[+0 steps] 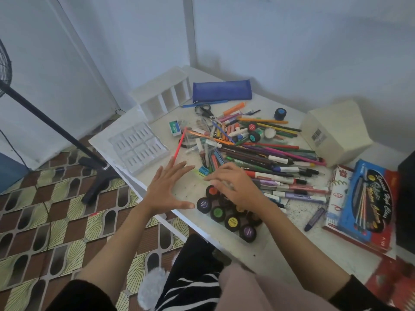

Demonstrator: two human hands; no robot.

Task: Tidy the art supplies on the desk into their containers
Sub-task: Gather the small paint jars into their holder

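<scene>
A person's left hand is hovering, fingers spread flat, over the white bench at the centre of the frame. The right hand is curving, blurred, over a cluster of round paint pots just right of it; its grip cannot be told. A heap of pens and pencils is lying above them, below a blue pencil case and a white divided organiser at upper centre.

Around your pen pile: behind, sheer cloth pencil case; left, matt plastic tray; in front, glossy plastic paint pots.
</scene>
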